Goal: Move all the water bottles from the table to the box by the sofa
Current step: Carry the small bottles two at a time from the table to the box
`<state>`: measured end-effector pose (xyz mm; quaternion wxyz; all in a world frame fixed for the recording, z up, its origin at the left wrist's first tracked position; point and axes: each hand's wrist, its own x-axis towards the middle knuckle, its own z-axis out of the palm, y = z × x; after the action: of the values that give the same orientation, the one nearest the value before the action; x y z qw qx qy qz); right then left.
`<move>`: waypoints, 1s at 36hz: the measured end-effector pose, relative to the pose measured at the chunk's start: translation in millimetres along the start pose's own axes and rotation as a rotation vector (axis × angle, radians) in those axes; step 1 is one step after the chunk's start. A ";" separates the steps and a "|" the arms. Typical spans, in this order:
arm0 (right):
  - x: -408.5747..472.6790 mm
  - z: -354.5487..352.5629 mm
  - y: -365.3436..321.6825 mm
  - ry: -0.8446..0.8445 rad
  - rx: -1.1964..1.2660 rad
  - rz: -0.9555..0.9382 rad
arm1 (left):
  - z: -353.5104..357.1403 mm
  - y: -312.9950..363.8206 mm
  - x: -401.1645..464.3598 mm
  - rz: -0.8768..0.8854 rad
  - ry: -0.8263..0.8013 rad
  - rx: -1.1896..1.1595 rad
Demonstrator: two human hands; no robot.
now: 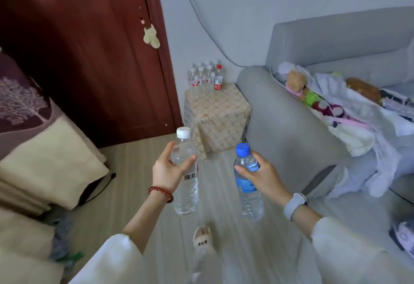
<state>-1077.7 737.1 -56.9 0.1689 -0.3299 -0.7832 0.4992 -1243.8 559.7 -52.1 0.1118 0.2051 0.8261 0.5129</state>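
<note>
My left hand (167, 169) grips a clear water bottle with a white cap (186, 194) around its upper body, upright. My right hand (262, 176) holds a clear bottle with a blue cap and blue label (248, 198), also upright. Both bottles hang above the floor in front of me. Ahead stands the box (220, 118), draped in a beige patterned cloth, pressed against the grey sofa's arm (282, 122). Several water bottles with red labels (206, 77) stand on the box's far side by the wall.
A dark red door (89, 48) is left of the box. The grey sofa holds piled clothes and soft toys (336, 109). A cushioned seat with beige and purple fabric (40, 149) fills the left. My slippered foot (202, 236) is on the wooden floor.
</note>
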 end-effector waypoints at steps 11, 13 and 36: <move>291.8 13.3 -19.5 0.021 0.089 0.007 | 68.3 10.1 279.6 -0.059 -0.036 0.039; 336.2 11.7 -21.2 0.023 0.089 0.019 | 78.6 13.1 324.1 -0.092 -0.051 0.027; 769.4 91.4 64.1 -0.343 -0.023 0.151 | 253.3 -70.2 682.6 -0.340 -0.046 0.225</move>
<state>-1667.7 1221.3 -204.7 -0.0089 -0.2998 -0.7792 0.5504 -1767.6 1045.0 -211.0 0.1922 0.0855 0.8981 0.3861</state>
